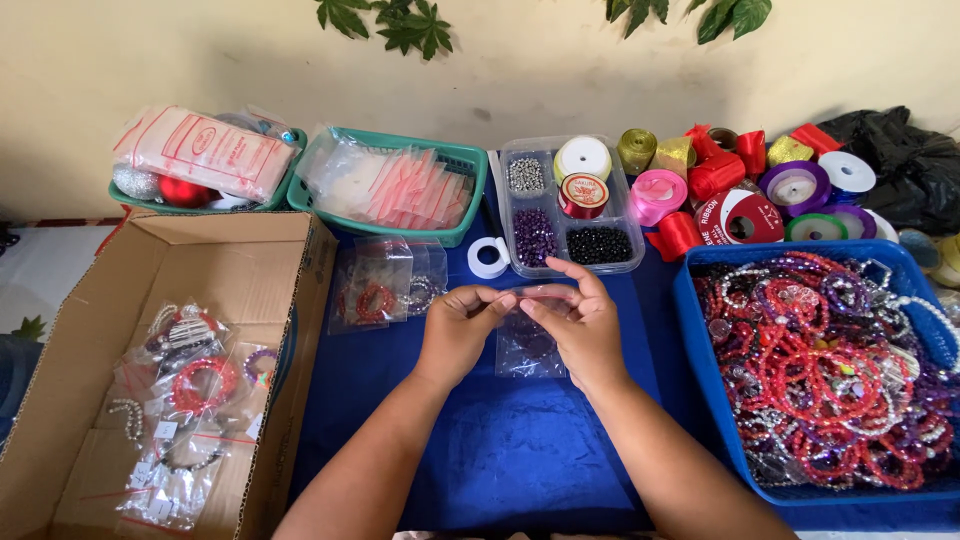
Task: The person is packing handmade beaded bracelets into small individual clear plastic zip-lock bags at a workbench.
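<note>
- We're looking at a cardboard box [90, 330] sitting at the lower left of the frame, with bagged bracelets [185, 400] lying inside it.
- A blue tray [705, 330] is filling the right side, piled with loose bead bracelets [830, 370].
- Top centre, a clear bead organizer [570, 205] is sitting just above our hands.
- Our left hand [455, 335] and right hand [580, 325] are both pinching the top edge of a small clear bag [528, 345], dead centre on the blue cloth, with something purple inside.
</note>
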